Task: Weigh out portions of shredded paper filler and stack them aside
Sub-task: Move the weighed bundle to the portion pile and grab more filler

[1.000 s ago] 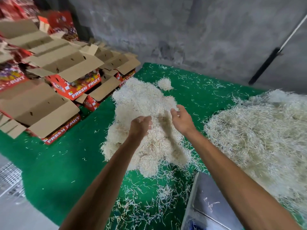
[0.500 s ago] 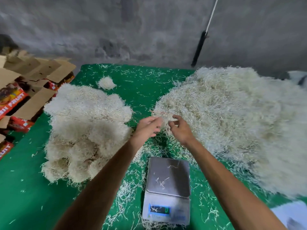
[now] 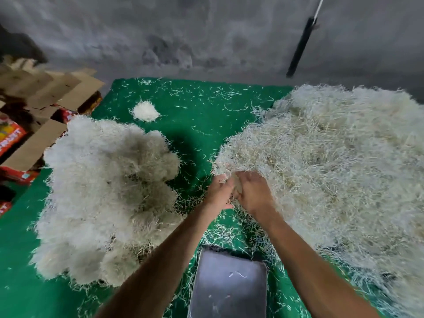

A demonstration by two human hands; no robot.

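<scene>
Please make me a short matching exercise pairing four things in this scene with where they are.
Things:
1. scale pan
2. stacked portions
3. loose filler heap
4. small tuft

Places:
A. far on the mat, alone
B. on the right, under both hands
C. nearest, between the forearms
D. on the left, beside the cartons

Pairs: 1-C, 2-D, 3-B, 4-A

Cream-white shredded paper (image 3: 332,157) lies on a green mat (image 3: 195,115), beside brown cardboard boxes (image 3: 34,143) with red printed sides, under a grey wall (image 3: 183,31).
</scene>
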